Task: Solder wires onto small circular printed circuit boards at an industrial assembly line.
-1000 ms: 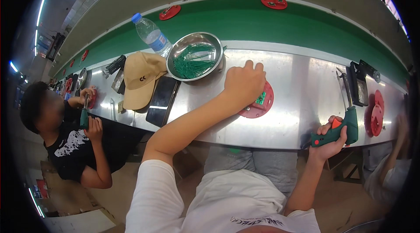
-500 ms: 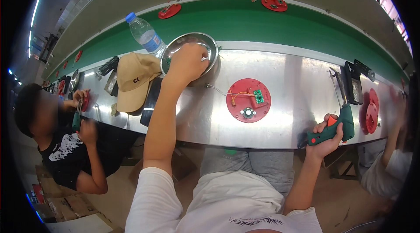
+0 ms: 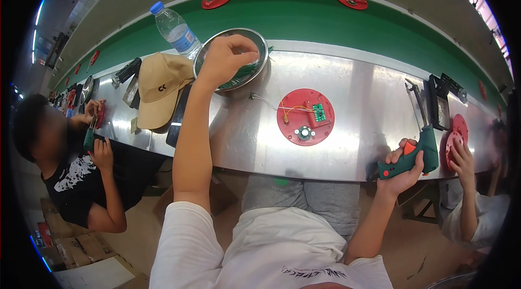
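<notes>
My left hand point(image 3: 223, 61) is above a round steel bowl point(image 3: 260, 36), with thumb and fingers pinched together. Whatever may be between the fingertips is too small to make out. Thin dark green wires point(image 3: 242, 75) lie in the bowl. In my right hand point(image 3: 404, 176) is a dark green soldering gun point(image 3: 430, 150) with an orange trigger, its long metal tip pointing away from me. A red round plate point(image 3: 296, 129) lies on the bench between my hands. It carries a small green circuit board point(image 3: 320, 111), yellow and white wires and a round silver part point(image 3: 305, 133).
A plastic bottle point(image 3: 176, 31) stands behind a tan cap point(image 3: 160, 91), left of the bowl. A black holder point(image 3: 438, 104) sits on the right, near more red plates point(image 3: 460, 126) touched by another person's hand. A person point(image 3: 81, 175) works at the left with a similar tool.
My left hand has lifted a little out of the bowl, showing the green wires beneath. My right hand keeps the soldering gun in place. A neighbour's hand has come onto the right-hand plates.
</notes>
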A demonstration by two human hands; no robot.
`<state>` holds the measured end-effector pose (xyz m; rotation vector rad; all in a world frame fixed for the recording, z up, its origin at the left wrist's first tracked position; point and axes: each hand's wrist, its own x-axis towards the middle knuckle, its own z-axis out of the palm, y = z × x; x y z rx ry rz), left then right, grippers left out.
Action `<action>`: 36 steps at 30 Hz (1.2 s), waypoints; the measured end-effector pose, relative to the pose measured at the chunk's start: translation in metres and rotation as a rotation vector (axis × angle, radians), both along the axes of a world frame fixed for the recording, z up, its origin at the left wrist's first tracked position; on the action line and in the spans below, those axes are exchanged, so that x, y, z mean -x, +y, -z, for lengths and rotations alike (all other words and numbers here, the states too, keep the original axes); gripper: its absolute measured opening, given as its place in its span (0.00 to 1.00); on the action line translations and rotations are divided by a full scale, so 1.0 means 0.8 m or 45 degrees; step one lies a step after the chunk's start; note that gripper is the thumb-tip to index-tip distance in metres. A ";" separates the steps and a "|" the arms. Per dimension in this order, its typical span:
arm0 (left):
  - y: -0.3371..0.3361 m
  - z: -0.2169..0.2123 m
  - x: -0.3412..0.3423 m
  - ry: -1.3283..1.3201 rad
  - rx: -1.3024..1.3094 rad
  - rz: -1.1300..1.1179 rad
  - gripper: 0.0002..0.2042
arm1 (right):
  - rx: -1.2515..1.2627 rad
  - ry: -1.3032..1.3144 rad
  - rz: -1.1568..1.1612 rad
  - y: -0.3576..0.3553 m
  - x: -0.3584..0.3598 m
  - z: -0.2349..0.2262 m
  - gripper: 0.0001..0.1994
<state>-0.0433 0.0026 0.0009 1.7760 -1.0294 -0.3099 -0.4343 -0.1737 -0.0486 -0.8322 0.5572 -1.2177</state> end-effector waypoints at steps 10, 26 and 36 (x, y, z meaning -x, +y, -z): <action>0.009 -0.017 0.018 -0.050 0.077 -0.237 0.07 | 0.094 0.103 -0.090 0.004 -0.002 -0.001 0.19; -0.004 0.033 -0.001 -0.669 -0.251 -0.131 0.07 | 0.140 0.089 -0.109 0.003 -0.001 0.003 0.19; -0.006 0.016 0.011 -0.618 -0.083 -0.151 0.08 | 0.140 0.079 -0.111 0.003 0.000 0.004 0.19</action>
